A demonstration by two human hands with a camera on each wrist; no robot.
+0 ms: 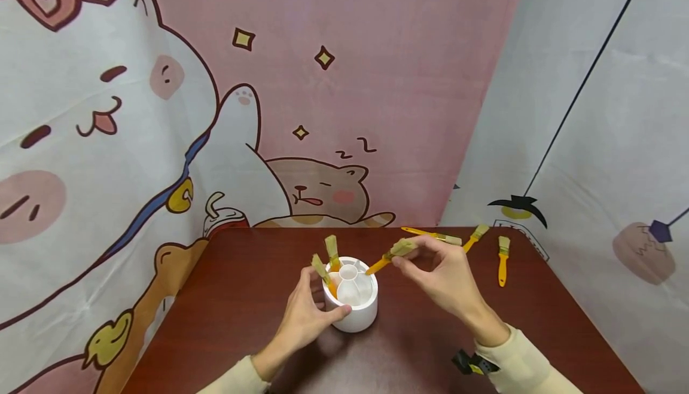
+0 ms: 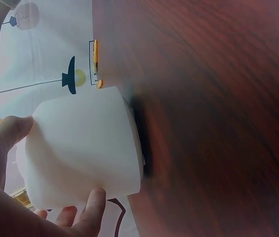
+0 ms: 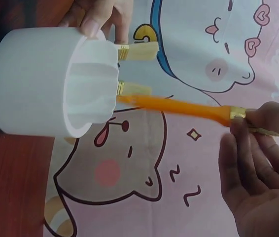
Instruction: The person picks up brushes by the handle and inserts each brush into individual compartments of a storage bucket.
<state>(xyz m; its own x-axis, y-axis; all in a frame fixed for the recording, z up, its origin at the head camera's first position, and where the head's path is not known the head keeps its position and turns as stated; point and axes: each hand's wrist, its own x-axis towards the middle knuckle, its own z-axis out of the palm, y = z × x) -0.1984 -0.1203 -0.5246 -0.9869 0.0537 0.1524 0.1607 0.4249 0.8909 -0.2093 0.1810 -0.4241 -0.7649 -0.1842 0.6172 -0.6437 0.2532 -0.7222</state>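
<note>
A round white divided holder (image 1: 352,317) stands on the table, with two paintbrushes (image 1: 332,252) in its left compartments, bristles up. My left hand (image 1: 309,310) grips the holder's side, thumb near the front rim and fingers round the left. In the left wrist view its fingertips press the white wall (image 2: 85,148). My right hand (image 1: 444,271) pinches another paintbrush (image 1: 379,264) near its metal band. That brush's orange handle (image 3: 189,106) points down toward the holder, its end close to the right rim; the bristles lie by my fingers.
Three more paintbrushes lie toward the back right: one along the far edge (image 1: 430,235), one slanted (image 1: 476,237) behind my right hand, one (image 1: 503,261) farther right. A small black and yellow object (image 1: 469,363) shows beside my right sleeve. Printed cloth (image 1: 404,83) hangs behind the table.
</note>
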